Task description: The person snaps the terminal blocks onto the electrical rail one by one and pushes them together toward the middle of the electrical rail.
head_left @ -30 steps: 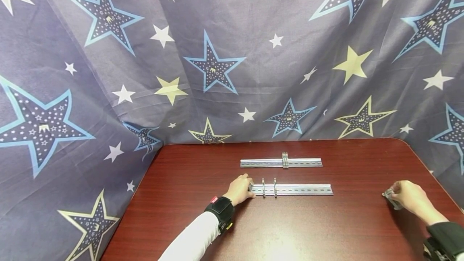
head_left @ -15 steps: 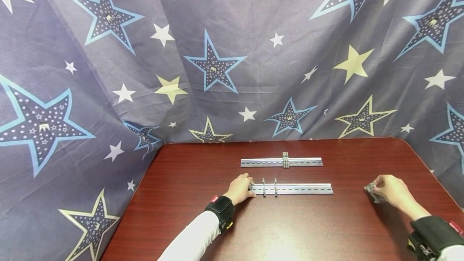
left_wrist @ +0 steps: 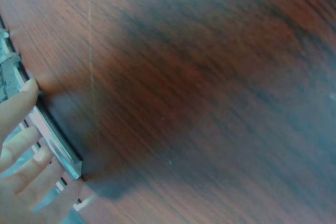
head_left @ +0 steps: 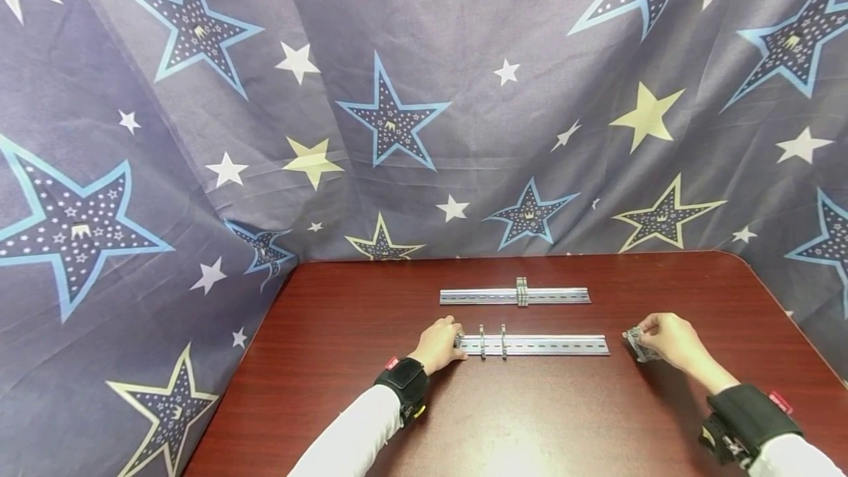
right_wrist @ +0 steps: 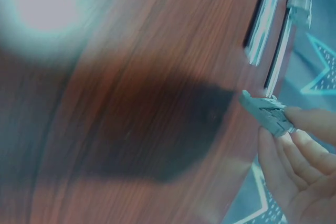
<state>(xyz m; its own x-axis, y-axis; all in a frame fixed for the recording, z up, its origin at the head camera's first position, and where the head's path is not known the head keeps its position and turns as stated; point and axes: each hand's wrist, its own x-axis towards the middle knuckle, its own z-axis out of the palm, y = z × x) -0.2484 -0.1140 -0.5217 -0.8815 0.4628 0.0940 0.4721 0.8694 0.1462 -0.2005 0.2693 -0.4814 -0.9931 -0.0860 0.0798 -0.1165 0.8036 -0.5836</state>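
Observation:
A slotted silver DIN rail (head_left: pixel 556 345) lies crosswise on the table, with two thin grey terminal blocks standing on its left half, apart from each other. My left hand (head_left: pixel 437 347) grips its left end; in the left wrist view the thumb lies along one long edge and the fingers (left_wrist: pixel 39 156) reach to the other. Off the rail's right end, my right hand (head_left: pixel 670 343) pinches a grey terminal block (right_wrist: pixel 268 114) between thumb and fingertips, held above the table. Part of that block is hidden by the fingers.
Behind the near rail lies a second DIN rail (head_left: pixel 477 297), parallel to it, carrying a tight cluster of terminal blocks (head_left: pixel 522 291) right of its middle. The reddish-brown table (head_left: pixel 358 315) ends at the back against a star-patterned cloth (head_left: pixel 424 35).
My right hand has moved left across the table with the terminal block, from near the right edge to close by the near rail's right end. The left hand stays on the rail.

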